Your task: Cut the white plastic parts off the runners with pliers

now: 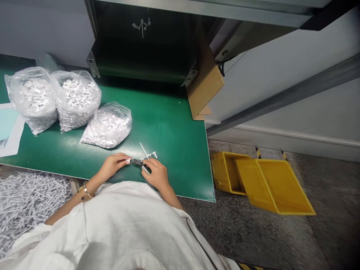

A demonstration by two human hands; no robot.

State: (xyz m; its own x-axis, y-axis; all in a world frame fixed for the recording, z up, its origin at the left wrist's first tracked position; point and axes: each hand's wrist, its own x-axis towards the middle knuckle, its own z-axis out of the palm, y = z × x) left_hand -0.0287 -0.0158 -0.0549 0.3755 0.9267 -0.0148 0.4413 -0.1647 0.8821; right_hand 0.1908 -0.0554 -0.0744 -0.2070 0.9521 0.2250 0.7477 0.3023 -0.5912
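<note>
- A green-topped workbench (168, 123) is the landmark.
- Three clear plastic bags (75, 101) of white plastic parts are laid on its left half.
- A paper sheet (9, 127) is placed at its left edge.
- Two yellow plastic crates (272, 185) are left on the floor (253, 232) right of it.

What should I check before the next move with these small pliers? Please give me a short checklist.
1. Right hand holds the small pliers: ok.
2. Left hand pinches a small white piece: ok.
3. Pliers tips sit on the white plastic branch: cannot tell, too small to see.
4. Three plastic bags lie apart from the hands: ok.
5. Yellow bins are within reach: not ok, they are on the floor beyond the table.
</note>
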